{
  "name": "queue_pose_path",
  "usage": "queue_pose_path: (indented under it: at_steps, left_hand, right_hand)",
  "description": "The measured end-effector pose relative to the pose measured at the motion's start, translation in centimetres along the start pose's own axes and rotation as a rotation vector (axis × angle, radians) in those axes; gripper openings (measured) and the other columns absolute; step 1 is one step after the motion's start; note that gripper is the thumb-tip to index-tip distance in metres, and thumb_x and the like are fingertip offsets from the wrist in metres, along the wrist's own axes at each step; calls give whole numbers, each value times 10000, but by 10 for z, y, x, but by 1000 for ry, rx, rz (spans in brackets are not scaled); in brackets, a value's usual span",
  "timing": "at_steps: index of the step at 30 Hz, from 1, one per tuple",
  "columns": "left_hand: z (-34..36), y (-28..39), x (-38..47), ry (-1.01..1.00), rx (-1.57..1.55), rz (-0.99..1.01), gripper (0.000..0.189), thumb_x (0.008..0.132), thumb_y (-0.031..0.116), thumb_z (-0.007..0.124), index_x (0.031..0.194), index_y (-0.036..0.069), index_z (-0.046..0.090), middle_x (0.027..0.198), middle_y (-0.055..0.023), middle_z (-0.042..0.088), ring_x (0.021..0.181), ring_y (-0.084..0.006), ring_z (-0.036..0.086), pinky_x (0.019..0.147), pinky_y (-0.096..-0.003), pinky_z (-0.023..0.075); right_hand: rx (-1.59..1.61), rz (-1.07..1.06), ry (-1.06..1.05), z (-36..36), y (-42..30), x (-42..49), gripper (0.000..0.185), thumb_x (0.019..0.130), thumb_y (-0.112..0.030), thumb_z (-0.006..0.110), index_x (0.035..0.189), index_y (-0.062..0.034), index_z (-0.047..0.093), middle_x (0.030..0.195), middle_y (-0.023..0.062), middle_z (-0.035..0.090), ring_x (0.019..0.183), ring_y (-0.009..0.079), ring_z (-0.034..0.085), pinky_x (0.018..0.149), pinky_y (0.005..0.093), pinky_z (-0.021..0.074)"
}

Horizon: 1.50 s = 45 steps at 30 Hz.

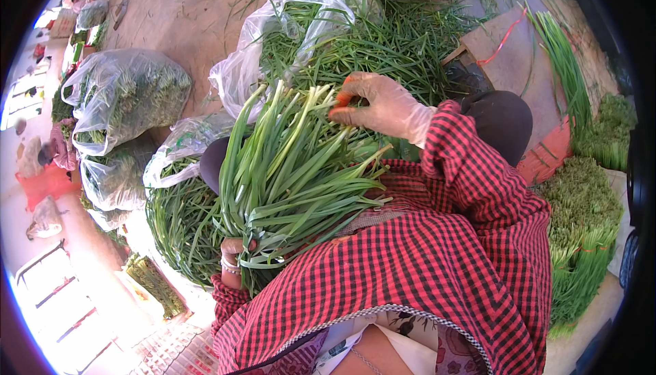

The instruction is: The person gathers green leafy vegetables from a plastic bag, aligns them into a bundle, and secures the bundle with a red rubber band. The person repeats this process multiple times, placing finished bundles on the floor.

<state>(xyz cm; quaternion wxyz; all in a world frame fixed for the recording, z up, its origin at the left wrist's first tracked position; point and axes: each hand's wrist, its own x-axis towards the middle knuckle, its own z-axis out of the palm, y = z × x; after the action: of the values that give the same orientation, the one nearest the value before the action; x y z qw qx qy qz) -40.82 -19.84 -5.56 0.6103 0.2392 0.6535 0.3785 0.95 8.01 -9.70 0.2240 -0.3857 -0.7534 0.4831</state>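
My left hand [237,252], wearing pale bracelets, grips a large bunch of green leafy stalks [277,185] that look like garlic chives. It holds them near their leafy end, and the leaves hide part of the hand. The pale cut ends fan upward and to the right. At those ends is my right hand [382,106], in a thin translucent glove with orange at the fingertips. Its thumb and fingers curl together against the stalks; whether a stalk is pinched between them is unclear. Beyond both hands, loose chives [359,52] spill from an open clear plastic bag [246,62].
Filled plastic bags [133,93] of greens stand at the left. More loose chives [179,221] lie beside my left knee. At the right are bundled greens [584,221], a board [517,57] with a red tie [507,41], and a long chive bundle [569,67]. Another person [62,147] is far left.
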Motion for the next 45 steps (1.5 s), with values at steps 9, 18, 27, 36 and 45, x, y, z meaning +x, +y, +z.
queue_pose_path:
  at_steps: [9, 18, 27, 36, 45]
  left_hand:
    - [-6, -8, 1, 14, -31, 3, 209, 850, 176, 673, 988, 27, 625, 927, -102, 619, 735, -205, 600, 655, -309, 473]
    - [-13, -2, 6, 24, -30, 25, 207, 847, 178, 673, 971, 21, 622, 905, -106, 614, 710, -204, 598, 631, -307, 471]
    - [-14, -3, 8, 20, -38, 41, 206, 843, 179, 672, 954, 14, 618, 882, -110, 610, 685, -203, 595, 607, -305, 470]
    - [-9, -7, 9, 4, -29, 45, 207, 840, 181, 671, 937, 8, 614, 860, -113, 605, 660, -201, 593, 583, -303, 468]
    - [-9, -12, 16, -7, -42, 48, 208, 837, 182, 671, 920, 1, 610, 837, -117, 601, 635, -200, 590, 559, -300, 467]
  right_hand:
    - [145, 375, 60, -49, 21, -3, 432, 955, -449, 636, 1090, -48, 724, 1084, 100, 732, 938, 204, 675, 860, 336, 522]
    - [620, 257, -275, -26, 12, -39, 154, 978, -158, 635, 1031, -27, 695, 725, -9, 627, 590, 43, 531, 562, 213, 439]
    - [254, 240, -198, -51, 0, -10, 646, 872, -519, 690, 1268, -12, 638, 926, 104, 698, 781, 174, 652, 721, 321, 527]
    - [500, 393, -307, 14, -12, 2, 350, 907, -366, 682, 954, -19, 697, 631, 23, 625, 558, 100, 587, 553, 274, 481]
    - [-211, 430, -23, -55, 16, -9, 612, 889, -527, 654, 1224, -15, 659, 1034, 126, 715, 1004, 241, 676, 885, 390, 506]
